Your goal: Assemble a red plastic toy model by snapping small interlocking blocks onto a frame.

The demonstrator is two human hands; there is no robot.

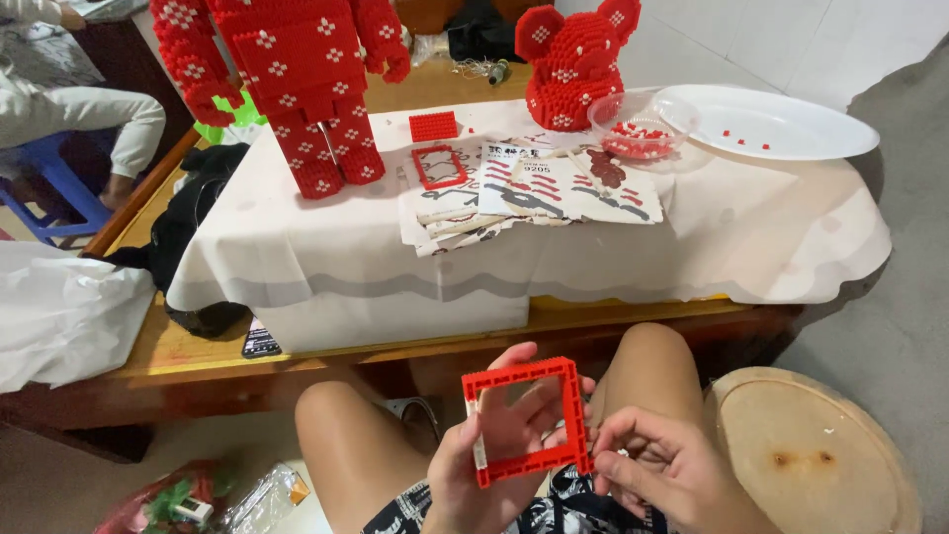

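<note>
Seen from above, a seated person with bare knees holds a square red frame built of small plastic bricks (525, 423) upright over their lap, near the bottom centre of the view. The left hand (494, 465) is wrapped around the frame from behind, its fingers visible through the open middle and its thumb against the frame's left edge. The right hand (664, 467) sits just beside the frame's lower right corner, fingers curled and pinched together on a tiny white piece (623, 453) that is too small to make out. In front of the knees stands a low wooden table (198, 361) covered by a white cloth (692, 247). On the cloth, at the left, stands the headless red body of a brick-built bear with white flower marks (297, 79); its matching red bear head (573, 64) sits farther right. Between them lie a small red brick plate (433, 126), a second red frame (439, 166) and a fanned stack of printed instruction sheets (554, 193). A clear plastic bowl of red bricks (641, 126) touches a white oval tray (781, 124) at the right. A round wooden stool (811, 455) stands beside the right knee. Another person's white sleeve (89, 114) shows at the far left.
</note>
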